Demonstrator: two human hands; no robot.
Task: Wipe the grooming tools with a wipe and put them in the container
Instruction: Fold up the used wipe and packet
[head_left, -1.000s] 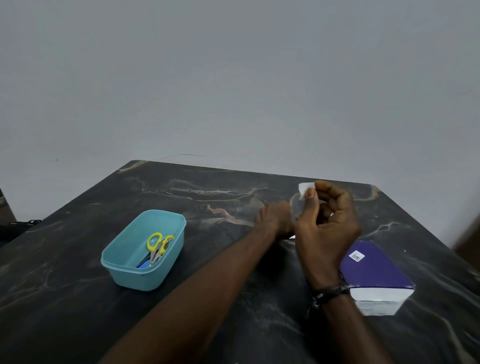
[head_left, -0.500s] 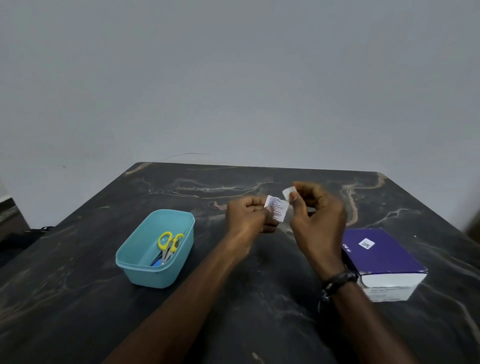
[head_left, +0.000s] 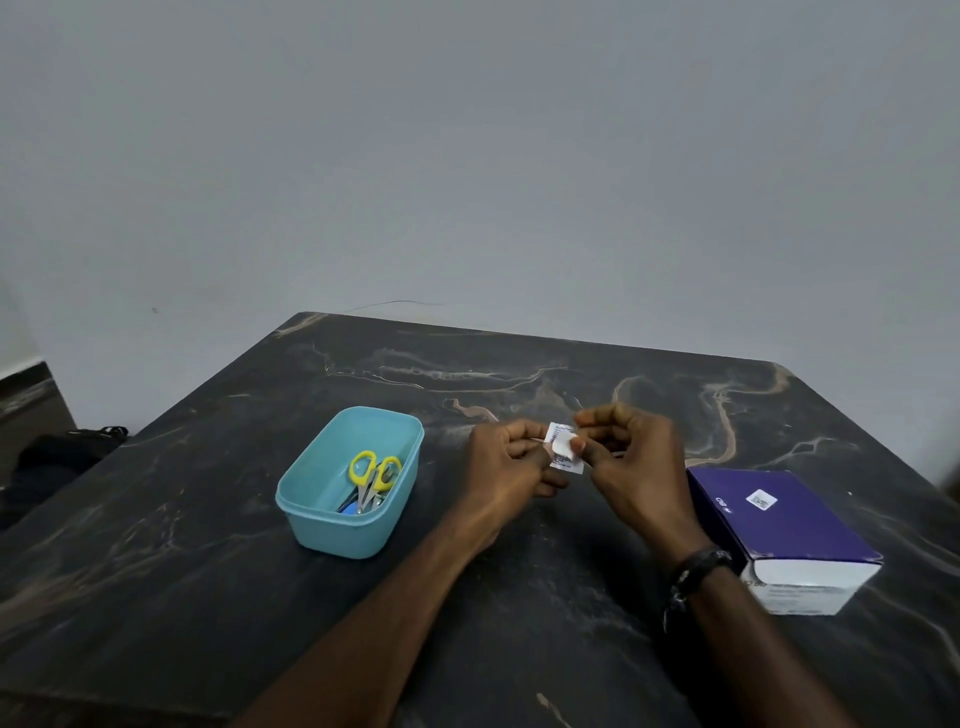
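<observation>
Dark marbled table (head_left: 519, 597) against a plain grey wall, head view. We have both hands up over the middle of the table, close together on one small item: our left hand (head_left: 511, 462) pinches the printed white wipe sachet (head_left: 563, 451) at its left edge, our right hand (head_left: 631, 457) pinches it from the right, thumb and forefinger curled onto the packet. Half a second ago the right hand held a separate small white piece clear of the sachet; now the two hands have closed in and that piece sits against the packet front. We read that as the sachet torn open and the wipe about to come out, but we can't tell whether the white bit is wipe or torn-off corner. Moving outward: teal container (head_left: 348, 483) sits to the left of the hands, well apart, already holding yellow-handled scissors (head_left: 371, 475) and something blue beside the blades, too small to identify. Purple box (head_left: 779, 530) lies to the right, near the right wrist with its dark wristband (head_left: 696, 566). No loose tool visible on the table, so what gets wiped next is unclear; likely something lifted from the container.
</observation>
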